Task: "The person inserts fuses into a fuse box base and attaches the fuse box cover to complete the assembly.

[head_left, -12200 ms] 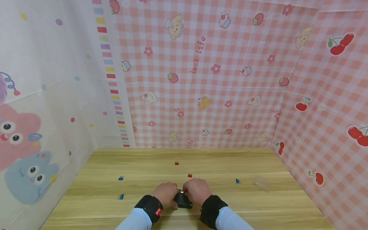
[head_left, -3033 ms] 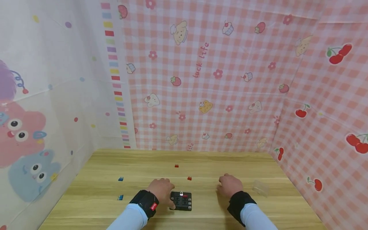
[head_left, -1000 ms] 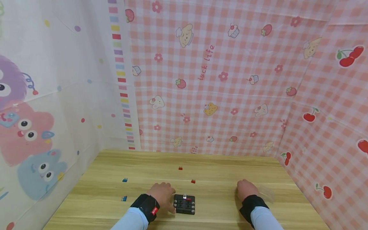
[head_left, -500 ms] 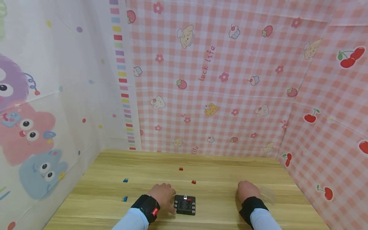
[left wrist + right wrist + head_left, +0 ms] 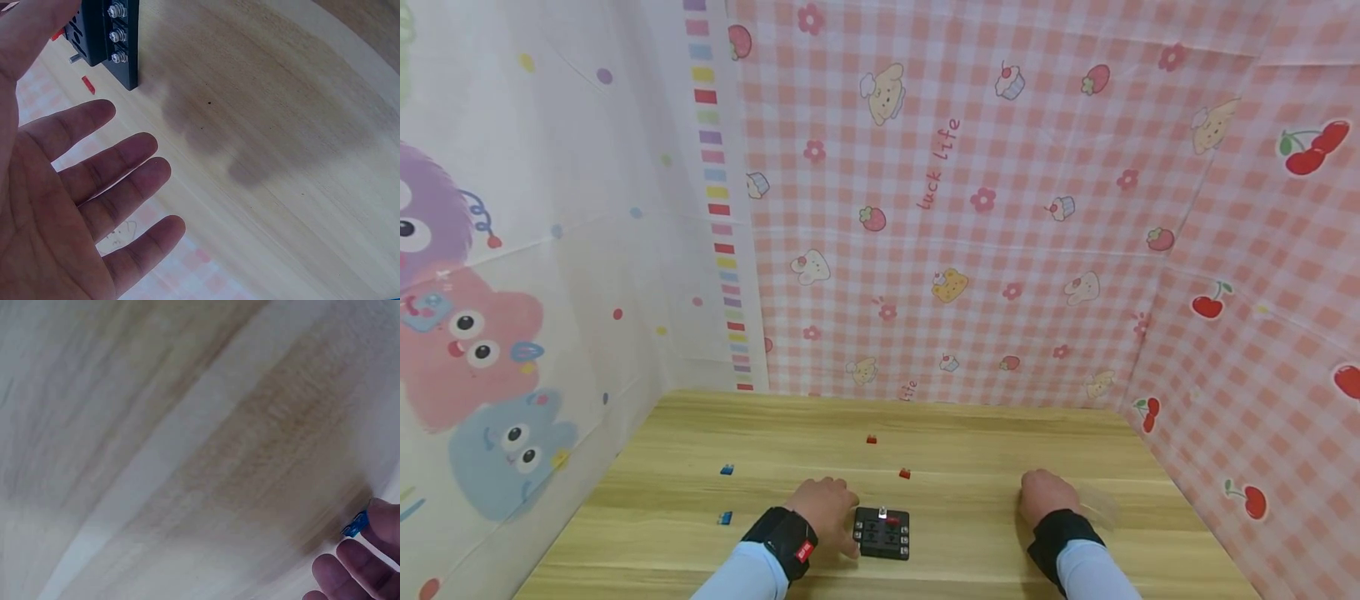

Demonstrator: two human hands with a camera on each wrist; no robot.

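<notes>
A black fuse block with screw terminals lies on the table, one red blade fuse seated in it. Beside its left edge is my left hand, fingers spread and loosely straight; the left wrist view shows its bare palm. The thumb lies close against the block, and I cannot tell whether it touches. Far to the right, my right hand pinches a blue blade fuse between thumb and finger, low over the wood. That fuse is hidden in the head view.
Two loose red blade fuses lie behind the block. To the left are two blue blade fuses. A clear plastic cover lies just right of my right hand, partly hidden. Patterned cloth walls enclose the wooden table.
Both hands were at the block at first. My right hand has moved right to where a blue fuse lay and now pinches one. Over the last second both hands have hardly moved.
</notes>
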